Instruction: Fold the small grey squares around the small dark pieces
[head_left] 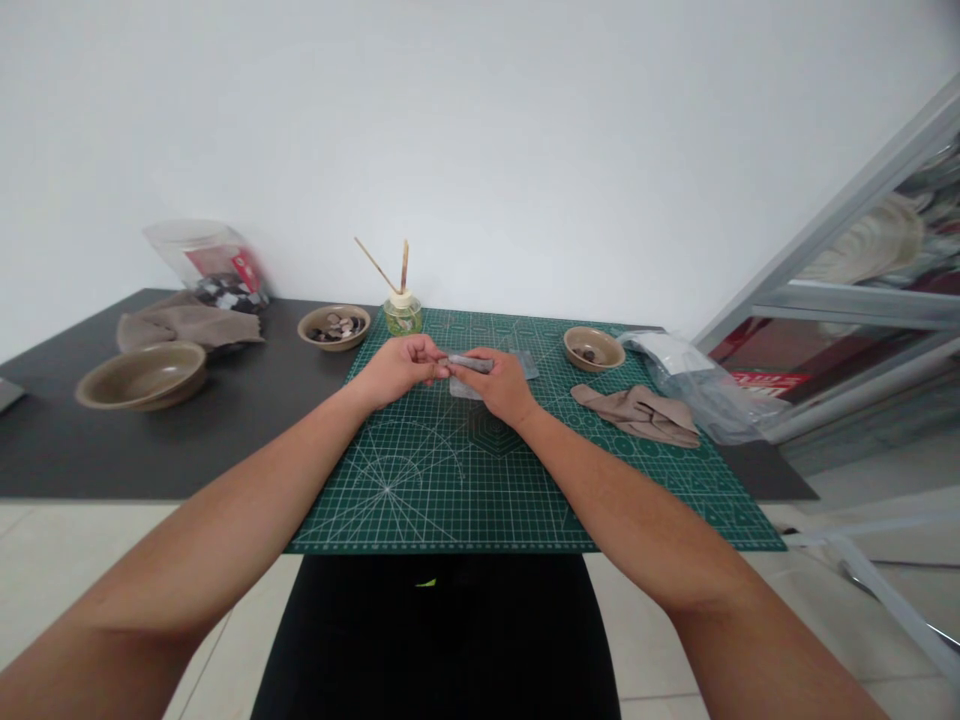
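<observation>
Above the green cutting mat (420, 500), my two hands meet fingertip to fingertip. My right hand (506, 385) is closed around a short grey stick-shaped tool (476, 364), its narrow end pointing left. My left hand (412, 368) is pinched at that end; what sits between its fingers is too small to make out. Beneath the hands a flat translucent grey piece (463, 388) lies on the mat, partly covered by them. Behind my left hand stands a small glass jar (403, 315) with two thin wooden sticks in it.
A bowl of dark and pinkish pieces (334, 328) and an empty-looking bowl (142, 375) stand left, near a brown cloth (187, 322) and a plastic bag (217, 265). Right are a small bowl (594, 350), another cloth (641, 413), a clear bag (705, 385) and a framed cabinet (847, 295).
</observation>
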